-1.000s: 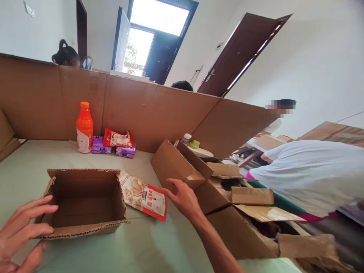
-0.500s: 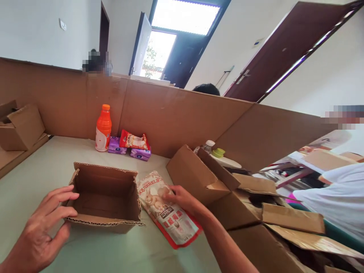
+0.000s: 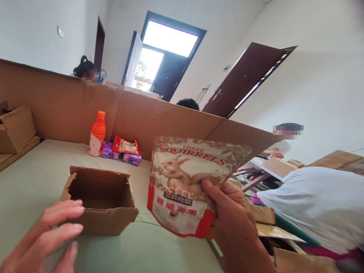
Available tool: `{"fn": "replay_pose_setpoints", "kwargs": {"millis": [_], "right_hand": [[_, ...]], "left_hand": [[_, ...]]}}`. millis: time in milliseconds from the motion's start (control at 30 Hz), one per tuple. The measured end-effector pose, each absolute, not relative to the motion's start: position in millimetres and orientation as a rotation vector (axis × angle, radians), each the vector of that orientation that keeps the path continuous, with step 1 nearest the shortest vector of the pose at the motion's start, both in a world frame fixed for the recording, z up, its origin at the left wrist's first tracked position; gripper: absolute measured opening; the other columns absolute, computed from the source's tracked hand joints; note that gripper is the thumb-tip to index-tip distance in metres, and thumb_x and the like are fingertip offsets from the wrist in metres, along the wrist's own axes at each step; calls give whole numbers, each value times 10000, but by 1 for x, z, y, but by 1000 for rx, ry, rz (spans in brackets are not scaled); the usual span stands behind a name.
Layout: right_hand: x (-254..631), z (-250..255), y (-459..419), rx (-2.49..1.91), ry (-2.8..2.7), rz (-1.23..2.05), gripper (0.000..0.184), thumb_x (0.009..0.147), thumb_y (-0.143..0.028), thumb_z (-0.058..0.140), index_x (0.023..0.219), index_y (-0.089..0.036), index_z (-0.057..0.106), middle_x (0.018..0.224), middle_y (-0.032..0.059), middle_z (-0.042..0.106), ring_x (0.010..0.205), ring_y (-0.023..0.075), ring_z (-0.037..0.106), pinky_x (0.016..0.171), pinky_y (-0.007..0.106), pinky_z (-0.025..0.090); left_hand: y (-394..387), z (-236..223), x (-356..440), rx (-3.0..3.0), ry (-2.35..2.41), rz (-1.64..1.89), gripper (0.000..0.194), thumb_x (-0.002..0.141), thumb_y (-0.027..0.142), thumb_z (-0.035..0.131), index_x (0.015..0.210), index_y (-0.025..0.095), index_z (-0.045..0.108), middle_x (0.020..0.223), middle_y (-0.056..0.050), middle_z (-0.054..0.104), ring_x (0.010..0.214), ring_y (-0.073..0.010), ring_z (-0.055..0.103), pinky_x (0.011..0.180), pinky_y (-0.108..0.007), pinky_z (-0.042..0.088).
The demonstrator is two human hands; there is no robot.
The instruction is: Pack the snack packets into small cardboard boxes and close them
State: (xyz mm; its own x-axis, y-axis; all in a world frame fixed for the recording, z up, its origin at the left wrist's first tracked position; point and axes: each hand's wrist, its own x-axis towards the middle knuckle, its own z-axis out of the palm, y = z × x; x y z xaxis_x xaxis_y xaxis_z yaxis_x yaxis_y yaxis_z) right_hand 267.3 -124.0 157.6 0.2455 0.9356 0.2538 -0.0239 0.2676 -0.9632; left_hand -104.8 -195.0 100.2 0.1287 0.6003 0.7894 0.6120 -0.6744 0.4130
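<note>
A white and red snack pouch (image 3: 182, 185) marked "Three Squirrels" is held up off the table by my right hand (image 3: 236, 212), its thumb across the front. My left hand (image 3: 48, 239) has its fingers apart and nothing in them, close to the near left corner of an open cardboard box (image 3: 105, 222). The visible inside of that box shows bare cardboard. Behind it, an orange drink bottle (image 3: 97, 136) stands upright. Beside the bottle, a small red and white snack bag (image 3: 126, 146) rests on two purple tissue packs (image 3: 132, 158).
A cardboard wall (image 3: 136, 112) borders the back of the pale green table (image 3: 25, 182). More cardboard boxes stand at the left (image 3: 19, 129) and lower right. A person in a white shirt (image 3: 315, 204) bends over at the right, and others are beyond the wall.
My right hand has lifted the snack pouch off the table, bringing it closer to me. My left hand has moved down and off the box's edge. The view has turned right.
</note>
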Motion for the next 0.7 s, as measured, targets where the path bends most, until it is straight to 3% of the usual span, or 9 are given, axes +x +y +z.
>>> {"fn": "replay_pose_setpoints", "kwargs": {"millis": [100,267,433,633,700], "right_hand": [[260,156,-158,-1102,-1141,963,337,755,-512,788,952,-239,771,817,75,795,666,253,753,612,339,629],[235,143,-197,-1037,-1257,1123,399,774,-585,748,883,-204,796,760,90,771,639,234,725,567,299,593],[213,136,-206,-893,-1487,1009,434,864,-558,672,703,-166,763,604,58,681,516,150,591,469,226,474],[192,131,-224,-803,-1348,948,255,888,-454,698,924,-207,750,779,53,742,642,169,664,574,246,548],[186,126,-232,-772,-1274,892,243,920,-369,683,1143,-273,691,858,39,764,693,174,705,610,252,583]], "left_hand": [[-203,102,-73,-2429,-1224,-1809,430,875,208,612,1287,329,579,1250,-29,714,1146,-257,697,926,-385,639],[-211,120,-19,-2412,-1504,-2187,578,968,402,582,1503,347,370,1286,-64,712,1128,-249,714,934,-392,640],[-222,144,5,-2132,-1742,-2713,447,930,396,661,1357,322,555,970,9,788,816,-150,760,725,-217,644],[-229,160,5,-1846,-2028,-2978,533,856,481,731,1328,279,587,804,19,771,662,-136,714,580,-172,588],[-226,159,-3,-1975,-2015,-2989,600,861,507,722,1386,279,542,768,17,754,595,-137,688,540,-195,584]]}}
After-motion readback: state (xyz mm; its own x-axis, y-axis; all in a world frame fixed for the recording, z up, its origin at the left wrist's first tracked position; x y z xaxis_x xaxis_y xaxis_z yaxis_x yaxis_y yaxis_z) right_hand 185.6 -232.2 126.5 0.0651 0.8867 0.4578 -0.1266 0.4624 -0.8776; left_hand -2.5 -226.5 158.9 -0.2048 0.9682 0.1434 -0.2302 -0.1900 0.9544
